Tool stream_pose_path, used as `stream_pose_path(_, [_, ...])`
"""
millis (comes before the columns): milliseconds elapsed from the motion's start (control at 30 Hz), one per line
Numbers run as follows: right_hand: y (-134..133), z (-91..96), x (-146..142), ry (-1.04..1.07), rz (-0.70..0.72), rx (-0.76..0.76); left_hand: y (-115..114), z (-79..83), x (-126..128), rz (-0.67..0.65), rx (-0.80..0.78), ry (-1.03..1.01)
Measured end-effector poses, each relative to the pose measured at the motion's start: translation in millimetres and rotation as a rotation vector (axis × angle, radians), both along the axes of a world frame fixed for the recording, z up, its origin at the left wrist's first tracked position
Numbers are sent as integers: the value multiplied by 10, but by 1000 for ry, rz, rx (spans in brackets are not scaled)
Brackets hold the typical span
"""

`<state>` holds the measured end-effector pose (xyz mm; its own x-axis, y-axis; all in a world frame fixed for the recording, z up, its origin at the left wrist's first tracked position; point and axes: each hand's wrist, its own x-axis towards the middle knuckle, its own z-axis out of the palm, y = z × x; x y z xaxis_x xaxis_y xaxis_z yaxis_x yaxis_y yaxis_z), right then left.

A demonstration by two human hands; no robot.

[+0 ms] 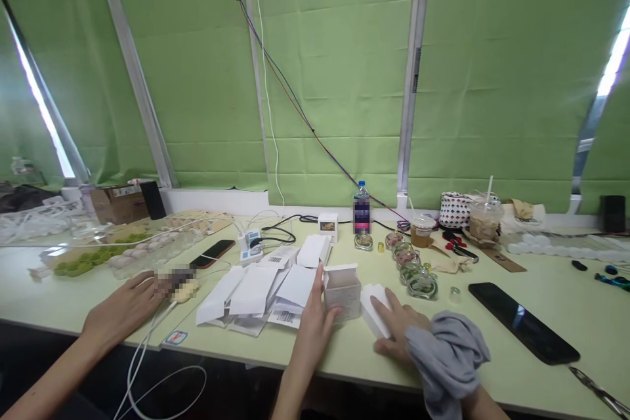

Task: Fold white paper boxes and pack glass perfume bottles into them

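My left hand (pixel 315 315) is at the left side of a small white cardboard box (pixel 344 298) with its top open. The fingers stand up along the box and the thumb reaches across its lower front corner. My right hand (pixel 401 328) grips a smaller white block-like piece (pixel 375 310), just right of the box; whether it is a carton or an insert I cannot tell. A grey cloth (pixel 450 354) is bunched round my right wrist. Left of the box lies a pile of flattened white cartons (pixel 253 292), some with barcodes.
A co-worker's hand (pixel 125 305) rests on the table at left, by a phone (pixel 214 253). Several round glass pieces (pixel 422 285) stand in a row behind my right hand, with a water bottle (pixel 361 210) and drink cups (pixel 422 231) further back. A large black phone (pixel 524 321) lies right.
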<state>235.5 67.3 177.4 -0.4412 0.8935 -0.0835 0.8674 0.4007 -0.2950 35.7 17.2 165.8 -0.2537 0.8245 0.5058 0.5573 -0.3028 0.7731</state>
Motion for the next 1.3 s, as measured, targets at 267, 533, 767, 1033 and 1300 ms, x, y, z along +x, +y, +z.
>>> stream_pose_path(267, [107,278,300,250,-34,125,-68,-12,89,61,105,63])
stream_pose_path(533, [-99,733,688,1141,38,-378,-248,24,439,142,579,217])
stream_pose_path(767, [-190,647,534,1353,283,-723,-419,408,797,-234,169,-647])
stream_pose_path(1033, [-356,804,440,980,551,-427,-545,695,710,-390,12,-871])
stream_pose_path(1300, [-336,744,377,995,675,-574,-546,658,713,-304,69,-888])
